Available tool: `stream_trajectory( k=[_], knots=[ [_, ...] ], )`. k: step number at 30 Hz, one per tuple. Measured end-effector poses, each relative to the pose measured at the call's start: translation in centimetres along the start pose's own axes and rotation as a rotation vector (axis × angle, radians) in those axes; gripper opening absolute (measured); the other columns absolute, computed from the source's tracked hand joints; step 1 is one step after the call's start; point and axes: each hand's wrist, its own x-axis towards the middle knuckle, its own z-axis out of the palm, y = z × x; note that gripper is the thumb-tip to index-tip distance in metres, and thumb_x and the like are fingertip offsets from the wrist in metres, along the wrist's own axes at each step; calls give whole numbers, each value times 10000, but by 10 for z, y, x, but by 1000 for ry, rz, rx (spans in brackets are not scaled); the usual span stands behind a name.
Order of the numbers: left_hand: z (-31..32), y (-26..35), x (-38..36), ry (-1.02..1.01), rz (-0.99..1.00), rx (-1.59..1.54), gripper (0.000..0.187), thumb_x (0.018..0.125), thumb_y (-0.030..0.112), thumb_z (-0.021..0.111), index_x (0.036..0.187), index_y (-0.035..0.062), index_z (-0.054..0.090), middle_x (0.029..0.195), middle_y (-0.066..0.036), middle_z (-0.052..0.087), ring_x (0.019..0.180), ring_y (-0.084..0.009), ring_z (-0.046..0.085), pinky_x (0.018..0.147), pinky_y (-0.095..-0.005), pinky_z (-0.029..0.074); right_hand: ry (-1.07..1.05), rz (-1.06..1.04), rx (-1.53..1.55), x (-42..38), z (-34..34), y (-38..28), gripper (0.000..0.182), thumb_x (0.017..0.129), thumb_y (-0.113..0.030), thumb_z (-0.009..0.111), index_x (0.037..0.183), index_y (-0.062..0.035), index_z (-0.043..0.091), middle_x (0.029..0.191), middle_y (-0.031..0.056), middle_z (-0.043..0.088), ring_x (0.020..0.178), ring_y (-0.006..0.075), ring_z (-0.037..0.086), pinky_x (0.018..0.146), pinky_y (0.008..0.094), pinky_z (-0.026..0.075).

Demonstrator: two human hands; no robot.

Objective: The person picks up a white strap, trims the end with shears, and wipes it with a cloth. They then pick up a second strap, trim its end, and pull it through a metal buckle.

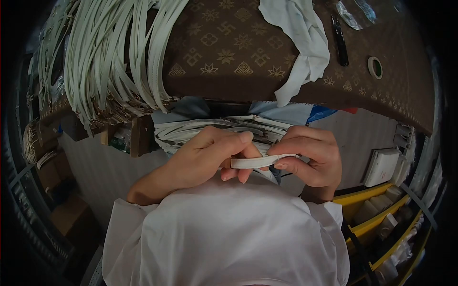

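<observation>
Head view, two hands, left hand (205,157), right hand (312,155), one white strip (255,162) pinched between

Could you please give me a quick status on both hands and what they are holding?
Left hand and right hand: fingers pinching one white strip, held level above lap. More strips stacked just behind. Nothing between hands.

One view only, from a camera worn on the person's head, looking forward and steeply down with a wide, fisheye bend and dark corners. It sits close above the hands: the left hand (205,155) and right hand (310,159) fill the middle, with the white sleeves just below them at the frame's bottom. Beyond the hands, toward the top, runs the brown patterned worktop (229,52). Right of the hands and lower lie yellow shelves (377,214).
</observation>
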Motion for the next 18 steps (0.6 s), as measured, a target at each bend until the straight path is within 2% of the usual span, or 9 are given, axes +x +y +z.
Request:
stream_trajectory(
  k=[2, 4, 7, 18],
  knots=[
    [1, 0, 0, -20, 18, 4, 193, 882, 140, 505, 835, -5, 624, 620, -7, 561, 531, -30, 441, 485, -195, 348, -5, 0, -11, 0, 0, 0, 196, 650, -22, 695, 838, -5, 646, 677, 78, 587, 563, 181, 552, 481, 268, 403],
    [4, 1, -1, 29, 33, 229, 164, 870, 118, 517, 850, -6, 623, 630, -2, 563, 563, -32, 466, 503, -190, 363, -9, 0, -22, 0, -1, 0, 195, 650, -24, 696, 838, -5, 647, 675, 78, 586, 561, 180, 550, 480, 268, 403],
    [3, 2, -1, 28, 31, 283, 140, 857, 97, 527, 864, -6, 621, 644, 3, 568, 586, -33, 482, 516, -188, 375, -16, 3, -26, 1, 0, 0, 195, 650, -25, 695, 839, -5, 648, 678, 79, 587, 560, 178, 548, 480, 266, 401],
    [0, -1, -5, -28, 67, 199, 145, 847, 58, 533, 947, -10, 614, 706, -6, 588, 593, -26, 479, 504, -172, 372, -24, 26, -3, 0, -1, 2, 193, 658, -34, 696, 843, -4, 650, 698, 78, 590, 570, 181, 550, 490, 265, 411]
  ],
)
